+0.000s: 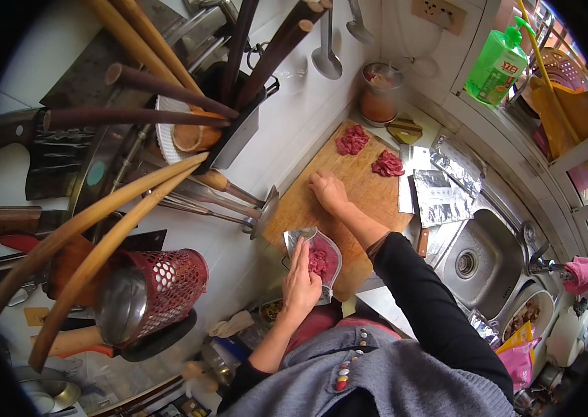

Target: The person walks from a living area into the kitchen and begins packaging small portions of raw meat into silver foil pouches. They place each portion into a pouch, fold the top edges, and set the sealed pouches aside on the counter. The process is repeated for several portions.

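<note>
My left hand holds a silvery zip pouch at the near left edge of the wooden cutting board. Its fingers lie straight along the pouch's left side. Through the pouch's wide opening, red cut meat shows inside. Over the upper left part of the board, my right hand has its fingers curled in. Nothing shows in it, though its palm side is hidden. Beyond it on the board sit two separate heaps of sliced raw meat, one at the far corner and one farther right.
Right of the board lie flat foil pouches and a wood-handled knife, beside a steel sink. An orange-brown jar stands in the far corner. Chopsticks and hanging utensils jut out from the left wall.
</note>
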`<state>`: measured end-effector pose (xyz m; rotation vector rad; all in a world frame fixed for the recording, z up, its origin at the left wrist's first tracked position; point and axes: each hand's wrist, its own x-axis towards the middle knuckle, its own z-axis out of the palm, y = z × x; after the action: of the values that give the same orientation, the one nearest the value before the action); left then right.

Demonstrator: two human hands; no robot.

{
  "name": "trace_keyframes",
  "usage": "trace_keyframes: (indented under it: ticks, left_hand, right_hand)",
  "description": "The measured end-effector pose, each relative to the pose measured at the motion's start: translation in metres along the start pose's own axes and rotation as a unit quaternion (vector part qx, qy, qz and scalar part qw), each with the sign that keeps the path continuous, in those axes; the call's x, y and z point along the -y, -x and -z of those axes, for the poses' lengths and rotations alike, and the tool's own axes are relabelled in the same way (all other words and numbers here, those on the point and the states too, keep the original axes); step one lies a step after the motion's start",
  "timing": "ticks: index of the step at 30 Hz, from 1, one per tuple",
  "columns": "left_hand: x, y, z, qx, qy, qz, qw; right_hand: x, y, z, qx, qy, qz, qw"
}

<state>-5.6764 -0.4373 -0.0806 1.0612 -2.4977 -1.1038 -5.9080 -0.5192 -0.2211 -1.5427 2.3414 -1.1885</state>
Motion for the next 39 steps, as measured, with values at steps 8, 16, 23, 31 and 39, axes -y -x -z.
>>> trace_keyframes:
  ticks: [8,16,23,31,39]
  left_hand:
    - [0.012,-0.003,-0.004,-0.028,-0.026,-0.046,0.998]
    - [0.016,-0.003,-0.005,-0.030,-0.024,-0.038,0.999]
    - [0.013,-0.001,-0.008,-0.021,-0.027,-0.034,0.999]
    - [0.014,-0.005,-0.008,-0.001,0.008,-0.041,0.999]
    - [0.012,-0.007,0.004,0.129,0.082,-0.009,0.988]
  right_hand:
    - [0.017,0.024,0.041,-0.043,-0.218,-0.080,0.972]
    - [0.082,0.131,0.112,0.072,-0.198,0.052,0.976]
    - [0.088,0.150,0.103,0.167,-0.010,0.153,0.974]
    - [0.079,0.172,0.126,0.217,-0.012,0.122,0.968]
    - [0.088,0.205,0.133,0.103,-0.190,0.008,0.976]
